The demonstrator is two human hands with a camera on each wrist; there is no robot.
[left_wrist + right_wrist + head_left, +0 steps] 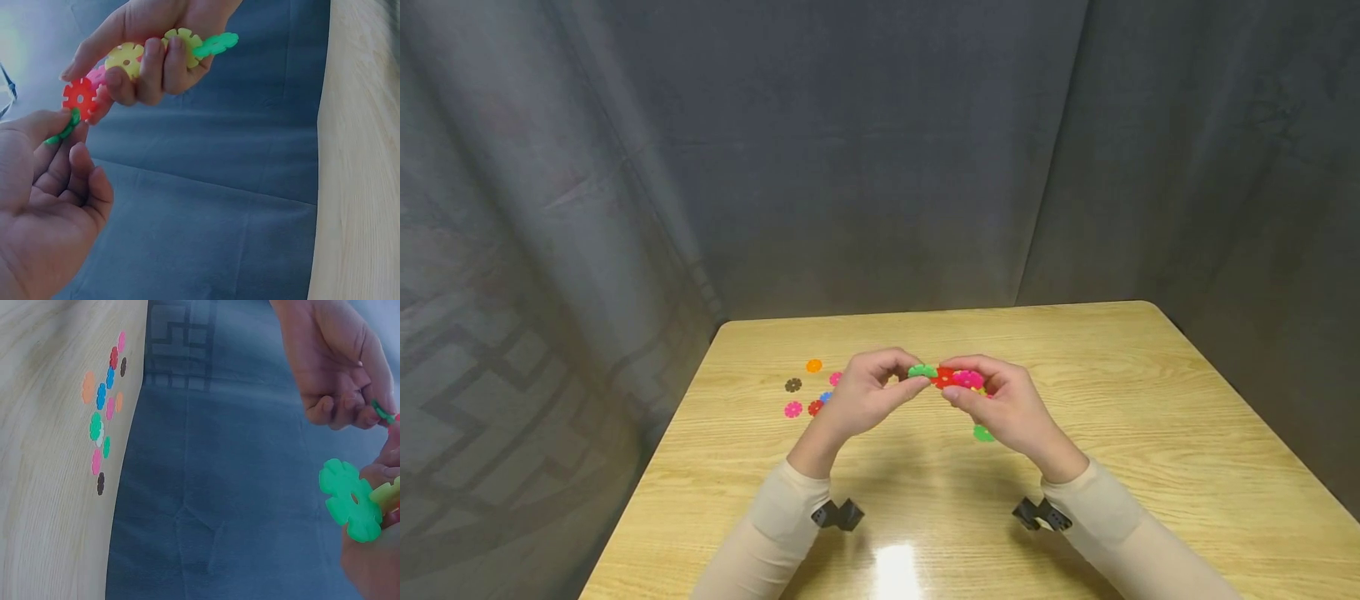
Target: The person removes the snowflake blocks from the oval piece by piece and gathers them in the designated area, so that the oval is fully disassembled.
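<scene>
Watching from afar: I see two bare hands raised over a wooden desk (1150, 467), meeting above its middle.
Left hand (865, 396): I see its thumb and forefinger pinching a single green disc (67, 127), a notched plastic piece held edge-on; the other fingers curl loosely into the palm.
Right hand (1003, 408): I see its fingers wrapped round a chain of joined discs (147, 59), gripping it firmly.
Chain: from the left wrist view I count a red disc (79, 97) at the near end, a pink one partly hidden behind it, two yellow ones under the fingers, and a green end disc (215, 45) sticking out past the hand.
Contact: I see the pinched green disc touching the rim of the red disc; I cannot tell whether their notches have locked.
Loose discs (808, 392): I see a scatter of orange, brown, pink, red and blue pieces lying flat toward the desk's left edge, just beside the left hand.
Lone green disc (982, 433): I see it flat on the desk beneath the right hand.
Sleeves: beige, with small black camera mounts at both wrists.
Backdrop: grey curtain behind the desk's far edge.
</scene>
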